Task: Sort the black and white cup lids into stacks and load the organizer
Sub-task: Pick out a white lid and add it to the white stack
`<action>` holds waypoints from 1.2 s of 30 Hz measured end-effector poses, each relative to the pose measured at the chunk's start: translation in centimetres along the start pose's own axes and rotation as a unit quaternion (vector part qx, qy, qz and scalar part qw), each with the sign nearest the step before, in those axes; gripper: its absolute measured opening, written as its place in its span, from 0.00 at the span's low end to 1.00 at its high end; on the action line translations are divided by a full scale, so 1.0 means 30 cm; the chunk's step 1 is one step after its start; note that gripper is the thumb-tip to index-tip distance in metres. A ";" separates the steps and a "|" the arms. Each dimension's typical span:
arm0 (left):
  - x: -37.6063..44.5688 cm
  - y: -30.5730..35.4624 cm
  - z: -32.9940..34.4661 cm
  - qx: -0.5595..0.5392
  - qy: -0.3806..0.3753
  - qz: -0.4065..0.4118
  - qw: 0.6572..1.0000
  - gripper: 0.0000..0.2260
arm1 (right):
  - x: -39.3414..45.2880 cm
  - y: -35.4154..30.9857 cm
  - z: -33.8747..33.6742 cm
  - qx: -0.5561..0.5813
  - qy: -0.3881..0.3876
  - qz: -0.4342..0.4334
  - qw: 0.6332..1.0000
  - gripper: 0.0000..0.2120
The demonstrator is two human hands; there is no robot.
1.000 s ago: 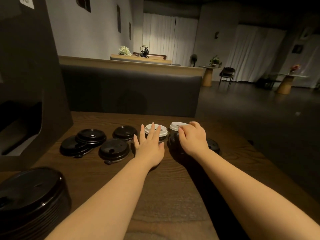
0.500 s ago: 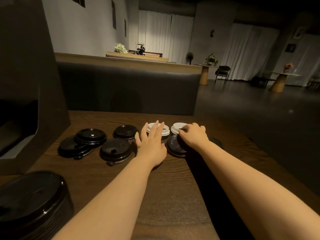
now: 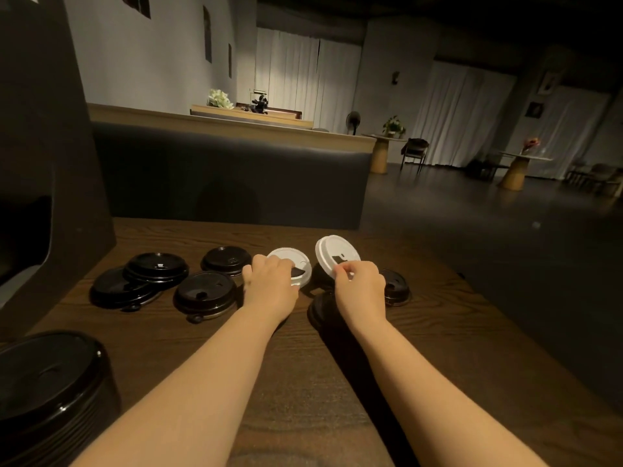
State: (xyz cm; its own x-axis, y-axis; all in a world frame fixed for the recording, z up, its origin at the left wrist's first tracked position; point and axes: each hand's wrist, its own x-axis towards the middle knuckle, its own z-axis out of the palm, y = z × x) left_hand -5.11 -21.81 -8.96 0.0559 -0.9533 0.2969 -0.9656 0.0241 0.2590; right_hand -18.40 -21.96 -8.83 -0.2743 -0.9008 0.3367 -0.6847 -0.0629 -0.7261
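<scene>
Nearest us sits a glossy stack of black plastic lids (image 3: 50, 382). On the grained wooden table (image 3: 303, 382) our right hand (image 3: 360, 291) now pinches a round white plastic lid (image 3: 337, 254), tipped up off the black lids; sorting begins. Our left hand (image 3: 269, 288), flat before, curls over the second white lid (image 3: 293, 261). Loose domed black lids (image 3: 205, 293) wait leftward.

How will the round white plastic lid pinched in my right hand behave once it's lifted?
The round white plastic lid, already tilted up by the right hand pinching one edge, looks light. Thin, so it probably flexes. Set on edge, it could roll.
</scene>
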 end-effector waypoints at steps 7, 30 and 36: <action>-0.032 -0.004 -0.020 -0.024 0.029 0.015 0.999 0.10 | -0.063 0.040 -0.016 -0.008 -0.007 -0.082 0.997 0.11; -0.015 -0.046 0.017 -0.537 -0.085 -0.104 0.832 0.29 | -0.096 0.028 -0.030 0.130 -0.103 -0.158 0.973 0.07; 0.009 -0.054 -0.004 -0.691 -0.109 -0.258 0.667 0.13 | -0.093 0.034 -0.018 0.114 -0.126 -0.214 0.962 0.10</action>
State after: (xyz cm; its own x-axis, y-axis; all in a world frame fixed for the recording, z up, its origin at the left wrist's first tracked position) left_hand -3.48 -22.06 -9.20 0.1061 -0.9597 -0.2601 0.3309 -0.2126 0.9194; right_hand -18.69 -19.30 -10.19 0.1914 -0.8455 0.4986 -0.5250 -0.5174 -0.6758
